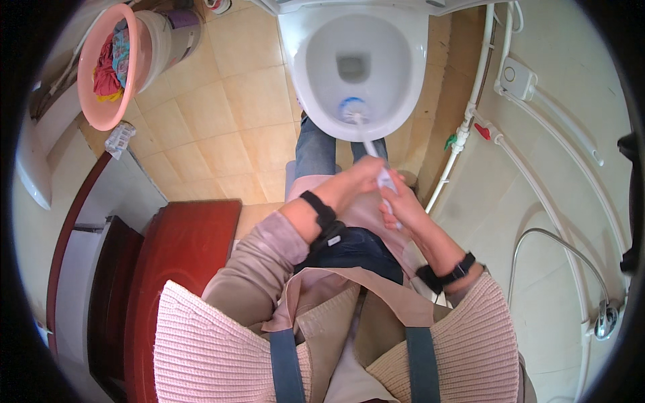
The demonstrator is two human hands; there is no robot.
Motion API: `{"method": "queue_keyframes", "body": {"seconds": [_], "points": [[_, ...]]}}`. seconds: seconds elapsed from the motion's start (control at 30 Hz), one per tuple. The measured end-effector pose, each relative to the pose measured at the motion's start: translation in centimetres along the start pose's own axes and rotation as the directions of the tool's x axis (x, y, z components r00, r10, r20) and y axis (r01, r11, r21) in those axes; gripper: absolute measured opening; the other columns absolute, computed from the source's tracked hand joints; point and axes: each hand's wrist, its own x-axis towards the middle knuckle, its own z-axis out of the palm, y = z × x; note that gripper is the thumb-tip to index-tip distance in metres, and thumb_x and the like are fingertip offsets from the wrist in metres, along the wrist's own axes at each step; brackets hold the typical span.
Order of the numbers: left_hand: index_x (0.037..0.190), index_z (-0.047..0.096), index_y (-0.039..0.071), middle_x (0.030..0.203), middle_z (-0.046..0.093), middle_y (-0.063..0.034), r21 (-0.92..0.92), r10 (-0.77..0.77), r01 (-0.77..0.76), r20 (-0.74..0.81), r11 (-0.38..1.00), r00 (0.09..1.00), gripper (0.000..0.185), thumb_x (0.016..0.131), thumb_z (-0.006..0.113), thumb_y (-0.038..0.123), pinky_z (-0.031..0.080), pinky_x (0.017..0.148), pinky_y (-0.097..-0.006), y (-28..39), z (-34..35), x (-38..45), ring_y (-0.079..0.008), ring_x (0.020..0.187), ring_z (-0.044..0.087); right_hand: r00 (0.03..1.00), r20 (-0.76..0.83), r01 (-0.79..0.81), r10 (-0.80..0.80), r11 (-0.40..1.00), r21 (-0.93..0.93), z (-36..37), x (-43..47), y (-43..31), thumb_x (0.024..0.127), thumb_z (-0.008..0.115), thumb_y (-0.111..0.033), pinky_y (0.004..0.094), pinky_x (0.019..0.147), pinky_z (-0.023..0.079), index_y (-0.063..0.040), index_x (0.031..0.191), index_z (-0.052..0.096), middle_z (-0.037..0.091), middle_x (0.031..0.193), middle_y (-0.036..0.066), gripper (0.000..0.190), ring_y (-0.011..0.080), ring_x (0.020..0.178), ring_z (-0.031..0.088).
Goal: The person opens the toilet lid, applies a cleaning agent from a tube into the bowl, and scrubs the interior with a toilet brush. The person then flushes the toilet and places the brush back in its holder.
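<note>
Both of my hands grip the white handle of a toilet brush (370, 147). My left hand (364, 174) is wrapped around it higher up, nearer the bowl. Closer to my body, my right hand (400, 199) holds the thick end of the handle. The blue and white brush head (354, 108) rests against the near inner wall of the white toilet bowl (307, 101), partly blurred. Dark standing water (352, 68) lies at the bottom of the bowl, beyond the brush head. Black straps are around both wrists.
At the far left, a pink basin (132, 65) with cloths (107, 70) sits on a bucket (174, 35). A red wooden door (189, 252) stands at my left. White pipes (476, 85) with red and green valve handles and a metal shower hose (544, 230) run along the right wall.
</note>
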Motion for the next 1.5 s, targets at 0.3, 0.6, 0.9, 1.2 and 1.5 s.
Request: {"method": "queue_keyframes", "body": {"seconds": [0.3,0.6,0.9,1.2,1.5], "points": [[0.086,0.051,-0.01,0.086,0.057,-0.0205,0.299,0.399,-0.452,0.222,0.84,0.89,0.027,0.087,0.036,0.013,0.049,0.071,-0.0369,11.7,5.9,-4.2,-0.0278,0.075,0.061,0.829,-0.147,0.559,-0.54,0.811,0.171,3.8,-2.0,-7.6,0.09,0.04,-0.014,0.0215,0.03,0.025,-0.019,0.137,0.022,0.039,0.053,0.001,0.05,0.0072,0.034,0.029],[0.107,0.034,-0.013,0.093,0.052,-0.0194,-0.012,0.284,-0.287,-0.098,0.958,0.954,0.032,0.088,0.033,0.012,0.052,0.07,-0.0437,5.2,-3.5,-2.9,-0.0307,0.083,0.059,0.939,0.157,0.339,-0.306,0.904,-0.262,2.5,3.9,-2.3,0.085,0.044,-0.013,0.0291,0.035,0.033,-0.015,0.139,0.015,0.044,0.056,0.004,0.061,0.0126,0.04,0.041],[0.097,0.045,-0.008,0.078,0.055,-0.0132,0.152,0.257,-0.242,-0.088,0.958,0.962,0.024,0.087,0.035,0.011,0.049,0.063,-0.0409,11.8,-2.7,7.2,-0.0256,0.072,0.058,0.941,-0.054,0.338,-0.334,0.922,0.189,0.1,14.8,-8.2,0.087,0.044,-0.016,0.0225,0.031,0.026,-0.009,0.126,0.031,0.041,0.055,0.002,0.042,0.0085,0.038,0.033],[0.085,0.046,0.004,0.081,0.054,-0.0119,-0.397,0.334,-0.277,0.081,0.875,0.939,0.04,0.092,0.032,0.041,0.047,0.072,-0.0404,10.2,-4.4,12.2,-0.0215,0.076,0.055,0.878,-0.063,0.476,-0.474,0.88,0.004,-2.2,25.0,-9.9,0.083,0.046,-0.012,0.0274,0.032,0.031,-0.001,0.097,0.047,0.043,0.053,0.004,0.017,0.014,0.037,0.037],[0.109,0.038,-0.004,0.11,0.052,-0.0209,-0.149,0.326,-0.319,0.026,0.936,0.945,0.031,0.093,0.027,0.019,0.043,0.083,-0.0423,10.6,-0.6,2.9,-0.0282,0.098,0.052,0.877,-0.106,0.454,-0.469,0.88,-0.137,1.5,9.7,-9.1,0.085,0.044,-0.012,0.022,0.031,0.025,-0.007,0.124,0.04,0.037,0.052,-0.001,0.04,0.0072,0.036,0.031]]}}
